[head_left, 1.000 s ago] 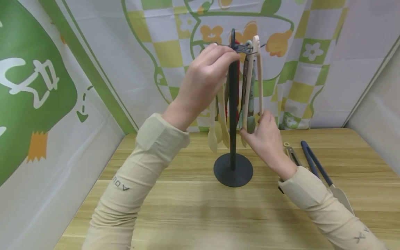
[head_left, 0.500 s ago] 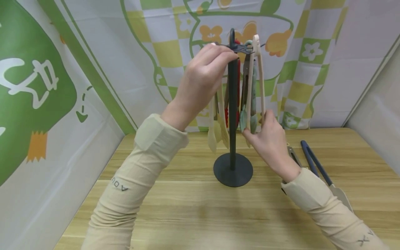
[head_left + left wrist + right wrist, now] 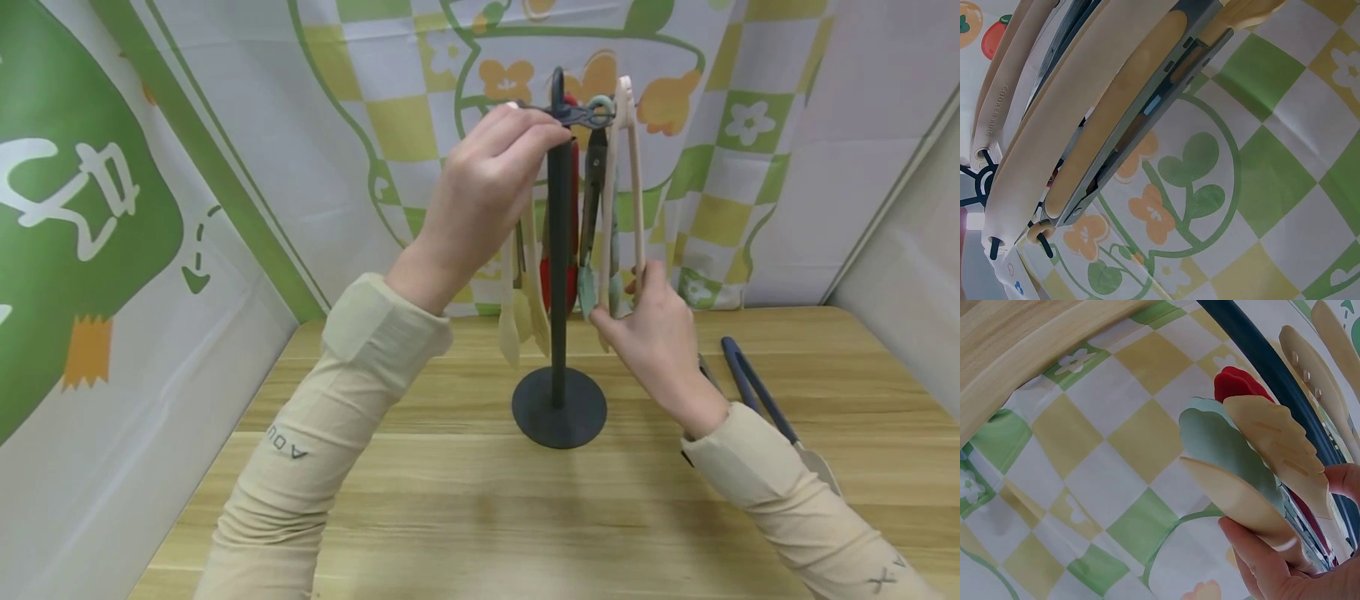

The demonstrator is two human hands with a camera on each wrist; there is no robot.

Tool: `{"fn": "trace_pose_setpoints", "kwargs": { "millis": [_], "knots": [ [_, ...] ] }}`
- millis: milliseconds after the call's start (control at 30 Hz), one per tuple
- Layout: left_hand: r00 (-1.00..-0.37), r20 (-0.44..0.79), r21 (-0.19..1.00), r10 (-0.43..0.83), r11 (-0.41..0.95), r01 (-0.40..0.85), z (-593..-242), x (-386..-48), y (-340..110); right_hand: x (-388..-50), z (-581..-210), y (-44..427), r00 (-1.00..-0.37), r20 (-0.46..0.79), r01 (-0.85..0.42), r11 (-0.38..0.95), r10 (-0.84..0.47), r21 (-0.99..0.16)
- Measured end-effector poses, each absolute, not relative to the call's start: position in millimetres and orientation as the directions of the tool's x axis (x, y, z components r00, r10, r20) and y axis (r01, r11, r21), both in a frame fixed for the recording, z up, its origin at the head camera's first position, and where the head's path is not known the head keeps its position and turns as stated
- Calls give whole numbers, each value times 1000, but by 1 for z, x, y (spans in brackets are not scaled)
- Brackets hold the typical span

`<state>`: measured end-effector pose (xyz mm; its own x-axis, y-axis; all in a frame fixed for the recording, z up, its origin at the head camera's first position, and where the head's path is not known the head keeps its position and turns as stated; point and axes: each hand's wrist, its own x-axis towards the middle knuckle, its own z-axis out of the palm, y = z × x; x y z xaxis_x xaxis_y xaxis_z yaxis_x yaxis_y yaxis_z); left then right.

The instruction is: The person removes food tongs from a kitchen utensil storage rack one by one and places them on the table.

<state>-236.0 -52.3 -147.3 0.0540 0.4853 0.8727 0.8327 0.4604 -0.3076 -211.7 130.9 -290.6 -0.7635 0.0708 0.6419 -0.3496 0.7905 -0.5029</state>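
Note:
A dark utensil stand [image 3: 558, 250] with a ring of hooks [image 3: 581, 115] carries several hanging utensils. My left hand [image 3: 487, 187] grips the ring at the stand's top; its fingertips are partly hidden. My right hand [image 3: 660, 342] holds beige tongs [image 3: 639, 192] low down near their heads, thumb on one side and fingers on the other. The tongs' top is beside the hooks; whether it is still hooked I cannot tell. In the right wrist view, mint-green tongs [image 3: 1229, 440] show behind the beige slotted head [image 3: 1275, 434], with a red utensil head [image 3: 1238, 384] beyond.
Beige utensils [image 3: 510, 325] hang at the stand's left side. On the wooden table [image 3: 450, 517], blue-handled tongs [image 3: 757, 387] lie at the right, and another utensil is mostly hidden by my right arm. A patterned cloth [image 3: 405, 125] hangs behind the stand.
My right hand and the beige tongs have moved rightward, and the tongs' top has risen slightly. The mint-green and red utensils show more now. My left hand stays nearly still.

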Motion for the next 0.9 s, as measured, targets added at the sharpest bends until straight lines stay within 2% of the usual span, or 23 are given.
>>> {"fn": "trace_pose_setpoints", "kwargs": {
  "millis": [900],
  "knots": [
    [47, 869, -316, 492, 481, 818, -146, -236, -54, -207, -289, 140, -751, 655, -337, 802, 87, -493]
  ]
}}
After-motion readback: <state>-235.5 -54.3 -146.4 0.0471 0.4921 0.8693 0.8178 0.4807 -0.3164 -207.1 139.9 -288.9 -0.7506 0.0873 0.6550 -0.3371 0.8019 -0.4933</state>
